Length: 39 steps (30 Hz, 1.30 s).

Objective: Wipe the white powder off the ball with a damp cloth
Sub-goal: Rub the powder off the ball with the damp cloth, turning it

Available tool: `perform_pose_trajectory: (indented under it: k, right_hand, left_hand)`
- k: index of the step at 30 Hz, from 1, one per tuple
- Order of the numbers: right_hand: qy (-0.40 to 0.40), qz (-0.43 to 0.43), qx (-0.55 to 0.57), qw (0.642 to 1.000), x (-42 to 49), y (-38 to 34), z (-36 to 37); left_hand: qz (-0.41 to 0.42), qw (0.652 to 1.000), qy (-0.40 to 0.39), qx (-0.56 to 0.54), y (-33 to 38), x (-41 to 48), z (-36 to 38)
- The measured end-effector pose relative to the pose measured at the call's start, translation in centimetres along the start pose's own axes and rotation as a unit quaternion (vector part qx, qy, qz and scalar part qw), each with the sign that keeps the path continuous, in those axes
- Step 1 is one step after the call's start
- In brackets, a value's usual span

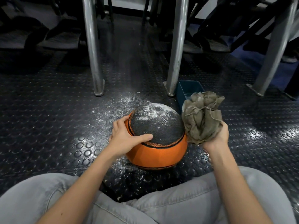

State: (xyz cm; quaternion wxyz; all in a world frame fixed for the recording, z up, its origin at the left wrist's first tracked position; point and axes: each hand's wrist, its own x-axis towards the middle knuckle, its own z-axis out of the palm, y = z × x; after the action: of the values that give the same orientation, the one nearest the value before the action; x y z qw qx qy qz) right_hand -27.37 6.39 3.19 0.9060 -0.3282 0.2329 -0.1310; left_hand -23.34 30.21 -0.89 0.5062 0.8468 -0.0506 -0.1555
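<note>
One basketball (155,156), one crumpled cloth (202,117) and one small dark-blue bin (186,89) are in view, along with two hands: the left hand (124,139) and the right hand (216,136). Three metal legs stand on the studded floor (48,126): a left leg (93,46), a middle leg (176,46) and a right leg (275,46). There are two knees in grey jeans (40,199) and two patches of white powder (155,110), one on the basketball and one on the floor.
</note>
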Motion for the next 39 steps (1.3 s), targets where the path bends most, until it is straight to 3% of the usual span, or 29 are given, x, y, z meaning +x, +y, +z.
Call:
perform_pose_trajectory:
  k: [5,8,10,12,14,15,18,20,22,25,27,29,30,32,35,37,39]
  right_hand:
    - [-0.005,0.006,-0.021,1.0,-0.6,0.2,0.7]
    - [0.002,-0.142,-0.14,0.98,-0.1,0.4,1.0]
    - [0.02,-0.341,-0.285,0.896,-0.4,0.6,1.6]
    - [-0.057,-0.487,-0.41,0.769,-1.0,1.7,1.6]
    - [-0.132,-0.5,-0.56,0.648,-0.7,3.6,-0.3]
    - [-0.118,-0.46,-0.622,0.623,-0.2,4.2,-1.6]
    - [0.028,-0.309,-0.658,0.686,1.4,3.9,-3.6]
    - [0.081,-0.322,-0.63,0.702,1.3,3.3,-2.8]
    - [0.044,-0.401,-0.589,0.7,0.3,3.4,-0.9]
    - [-0.07,-0.463,-0.599,0.649,-1.1,3.8,0.2]
    - [-0.053,-0.381,-0.654,0.651,0.1,3.9,-1.4]
    - [0.049,-0.245,-0.681,0.688,1.1,3.5,-2.7]
    - [0.088,-0.217,-0.681,0.693,1.3,3.4,-2.8]
    - [0.099,-0.298,-0.639,0.702,0.9,3.0,-1.6]
    - [0.011,-0.449,-0.567,0.69,-0.6,3.1,0.3]
    - [-0.04,-0.435,-0.616,0.656,-0.5,3.8,-0.5]
    - [-0.011,-0.318,-0.679,0.662,1.2,4.1,-2.4]
  left_hand:
    - [0.031,0.998,0.042,-0.037,0.5,-0.1,0.2]
    - [0.029,0.997,0.061,-0.039,0.7,-0.1,0.6]
    - [0.031,0.997,0.063,-0.032,0.7,-0.2,1.0]
    - [0.032,0.997,0.063,-0.036,0.6,-0.2,1.2]
    - [0.023,0.997,0.064,-0.035,0.6,0.0,1.3]
    - [0.021,0.997,0.066,-0.027,0.6,0.1,1.2]
    - [0.019,0.998,0.064,-0.009,0.7,0.0,1.2]
    - [0.022,0.998,0.058,-0.015,0.7,-0.1,1.1]
    - [0.015,0.998,0.055,-0.021,0.5,0.0,0.9]
    - [0.012,0.998,0.052,-0.017,0.6,0.1,0.9]
    - [0.012,0.998,0.053,-0.01,0.8,0.1,0.8]
    - [0.01,0.999,0.053,-0.006,0.8,0.1,0.8]
    - [0.011,0.999,0.053,-0.008,0.7,0.0,0.8]
    - [0.014,0.998,0.053,-0.02,0.6,-0.1,0.7]
    - [0.007,0.998,0.052,-0.023,0.6,-0.1,0.7]
    - [0.009,0.998,0.048,-0.024,0.8,0.0,0.7]
    - [0.01,0.999,0.048,-0.02,1.0,0.0,0.7]
